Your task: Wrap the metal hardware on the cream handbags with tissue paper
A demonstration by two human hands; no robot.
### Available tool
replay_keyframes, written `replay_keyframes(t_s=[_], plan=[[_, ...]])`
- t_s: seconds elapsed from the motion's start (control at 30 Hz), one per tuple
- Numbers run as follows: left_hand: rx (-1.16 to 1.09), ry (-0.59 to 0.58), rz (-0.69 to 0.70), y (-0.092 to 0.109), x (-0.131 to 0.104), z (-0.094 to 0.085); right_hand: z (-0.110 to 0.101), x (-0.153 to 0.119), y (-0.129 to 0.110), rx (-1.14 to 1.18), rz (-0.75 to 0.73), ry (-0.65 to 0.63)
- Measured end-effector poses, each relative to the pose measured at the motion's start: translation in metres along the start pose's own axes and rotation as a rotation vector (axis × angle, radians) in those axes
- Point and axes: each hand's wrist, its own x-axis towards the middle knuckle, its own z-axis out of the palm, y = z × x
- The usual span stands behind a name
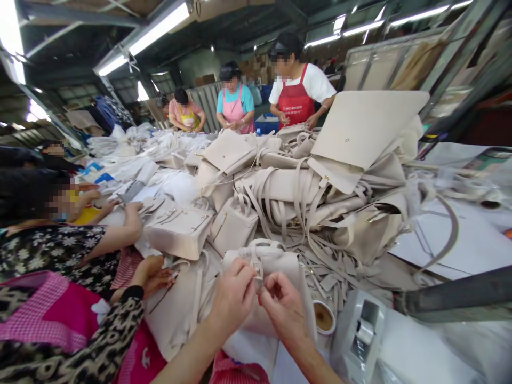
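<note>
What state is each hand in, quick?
Left hand: closed, pinching the front strap of the beige flap bag.
Right hand: curled beside that strap; whether it holds anything cannot be told.

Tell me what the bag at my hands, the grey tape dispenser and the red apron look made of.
Bag: probably matte faux or real leather; smooth, softly curving surface.
Grey tape dispenser: likely hard plastic, slight sheen; rigid, moulded-looking body.
Red apron: apparently fabric, finish unclear; it drapes and bears white print.

Left hand (235, 290) beside right hand (285, 306) (curled)
</note>
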Motion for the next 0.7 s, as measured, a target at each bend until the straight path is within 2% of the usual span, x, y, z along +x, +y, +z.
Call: replay_keyframes(t_s=[0.07, 0.2, 0.23, 0.3, 0.37, 0.43, 0.47, 0.6, 0.63, 0.7], plan=[[-0.058, -0.057, 0.051, -0.007, 0.000, 0.000, -0.002, -0.004, -0.003, 0.076, 0.030, -0.026], [-0.306, -0.101, -0.104, -0.011, 0.003, -0.006, -0.005, -0.010, -0.009, 0.359, 0.228, -0.141], [-0.304, -0.101, -0.106, -0.009, 0.005, -0.008, -0.005, -0.010, -0.009, 0.394, 0.260, -0.151], [-0.176, -0.131, -0.004, -0.005, 0.007, -0.012, -0.004, -0.007, -0.005, 0.379, 0.263, -0.136], [-0.008, -0.198, 0.153, -0.001, 0.009, -0.015, -0.002, -0.004, 0.000, 0.314, 0.213, -0.109], [0.045, -0.226, 0.205, 0.002, 0.011, -0.017, 0.001, -0.004, 0.003, 0.224, 0.137, -0.084], [0.022, -0.201, 0.168, 0.004, 0.012, -0.017, 0.003, -0.005, 0.003, 0.146, 0.078, -0.080], [-0.166, 0.009, -0.131, 0.008, 0.012, -0.008, 0.006, -0.010, -0.003, -0.207, -0.264, -0.087], [-0.189, 0.046, -0.176, 0.008, 0.009, -0.005, 0.005, -0.009, -0.005, -0.245, -0.311, -0.087], [-0.221, 0.077, -0.234, 0.006, 0.003, 0.003, 0.003, -0.005, -0.007, -0.226, -0.290, -0.060]])
